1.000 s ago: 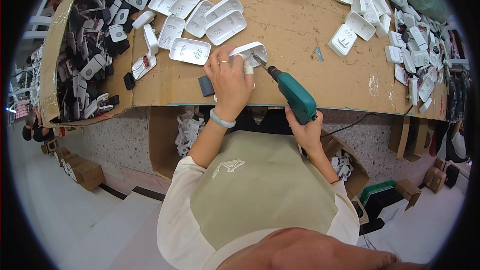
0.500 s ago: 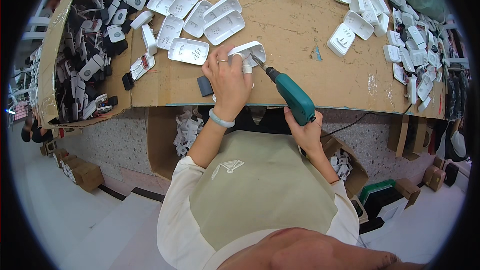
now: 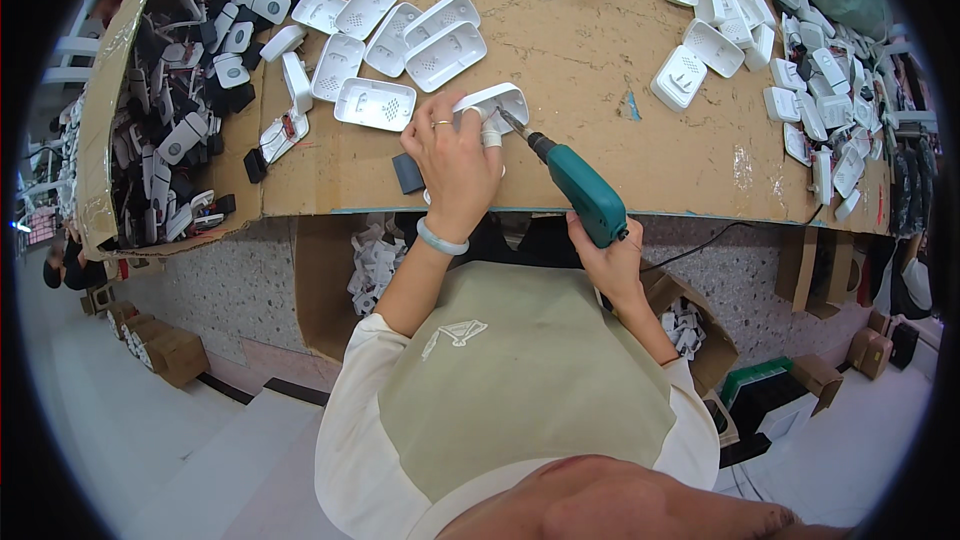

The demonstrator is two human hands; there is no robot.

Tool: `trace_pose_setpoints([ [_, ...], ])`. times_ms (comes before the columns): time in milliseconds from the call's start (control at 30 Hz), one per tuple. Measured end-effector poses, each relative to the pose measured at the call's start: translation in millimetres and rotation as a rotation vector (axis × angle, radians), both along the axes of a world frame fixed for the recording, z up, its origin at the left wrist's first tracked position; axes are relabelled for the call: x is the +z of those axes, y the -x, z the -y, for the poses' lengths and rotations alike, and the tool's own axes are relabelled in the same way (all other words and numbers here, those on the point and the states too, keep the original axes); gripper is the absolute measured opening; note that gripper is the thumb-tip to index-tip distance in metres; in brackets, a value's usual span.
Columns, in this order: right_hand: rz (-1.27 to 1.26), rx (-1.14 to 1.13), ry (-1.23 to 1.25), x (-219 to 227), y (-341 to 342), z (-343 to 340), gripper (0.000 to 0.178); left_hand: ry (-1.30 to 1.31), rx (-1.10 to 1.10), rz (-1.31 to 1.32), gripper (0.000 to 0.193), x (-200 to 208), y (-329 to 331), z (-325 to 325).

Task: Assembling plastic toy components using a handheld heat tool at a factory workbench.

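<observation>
My left hand [image 3: 458,165] presses a white plastic shell [image 3: 506,98] against the cardboard-covered tabletop, its fingers closed on the shell's near side. White wrapping covers one of the fingertips. My right hand [image 3: 612,265] grips the rear end of a teal electric screwdriver [image 3: 584,190] just beyond the table edge. The tool slants up and left, and its bit reaches into the open side of the shell; the exact contact spot is hidden. Beside my left hand lies a small dark grey block [image 3: 408,173]. A white part under that hand is mostly covered.
Several open white shells [image 3: 374,103] lie behind my left hand. A carton [image 3: 100,140] of black and white assemblies stands at left. More white casings [image 3: 680,77] and small parts [image 3: 830,90] pile up at right. The tool's black cord [image 3: 715,237] runs right. Open boxes [image 3: 325,285] sit below the table.
</observation>
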State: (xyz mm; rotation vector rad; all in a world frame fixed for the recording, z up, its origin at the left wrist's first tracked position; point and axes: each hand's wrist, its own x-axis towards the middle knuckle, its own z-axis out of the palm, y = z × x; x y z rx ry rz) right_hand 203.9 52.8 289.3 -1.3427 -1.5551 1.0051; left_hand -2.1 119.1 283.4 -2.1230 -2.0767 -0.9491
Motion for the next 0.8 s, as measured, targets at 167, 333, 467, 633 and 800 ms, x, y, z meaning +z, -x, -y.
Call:
trace_pose_setpoints([
  [167,-0.007,-0.002,0.025,-4.5,-1.8,0.7,0.018,-0.013,0.016,-0.043,0.020,2.3,-1.0,-0.2],
  [333,-0.010,-0.009,0.024,-2.1,-0.6,-0.1,0.018,0.004,0.020,-0.057,0.019,3.8,-1.2,0.4],
  [467,-0.017,-0.030,0.018,-0.7,-1.3,2.2,0.019,0.006,0.000,0.002,0.018,1.9,-0.6,-0.5],
  [633,-0.086,-0.072,0.115,-6.8,-7.2,10.5,0.019,-0.003,0.026,-0.056,0.020,3.7,-1.3,0.4],
  [800,-0.088,-0.065,0.112,-7.6,-7.2,11.0,0.021,0.003,0.029,-0.058,0.020,3.7,-1.5,-0.1],
])
